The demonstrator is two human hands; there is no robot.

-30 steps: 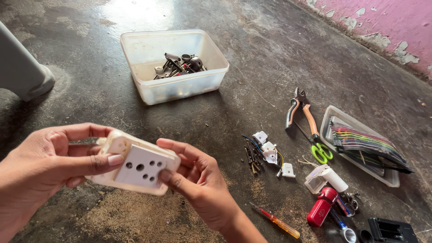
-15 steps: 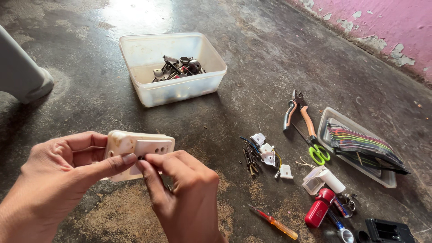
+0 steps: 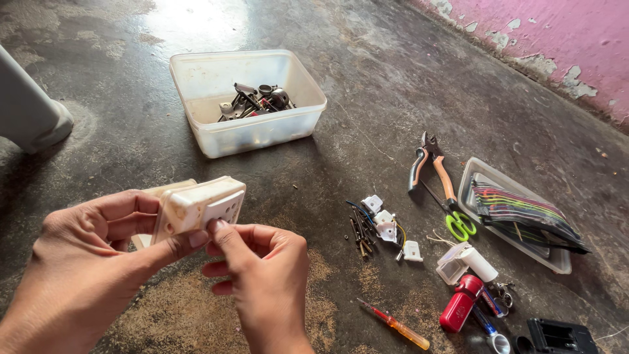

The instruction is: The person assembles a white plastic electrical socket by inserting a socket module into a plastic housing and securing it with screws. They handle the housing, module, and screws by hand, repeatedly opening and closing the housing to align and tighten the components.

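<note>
A cream-white plastic wall socket box with pin holes on its face is held up over the floor. My left hand grips it from the left, thumb across its lower edge. My right hand pinches its lower right corner with thumb and forefinger. The socket's face is turned to the right, tilted away from me. Its back is hidden behind my left fingers.
A translucent plastic tub of metal parts stands beyond. To the right lie screws and small white parts, orange-handled pliers, green-handled scissors, a small screwdriver, a red object, a tray of wires, a pink wall.
The socket has been turned from face-up towards me to edge-on, its face now pointing right. My right hand shifted from its side to under its lower corner.
</note>
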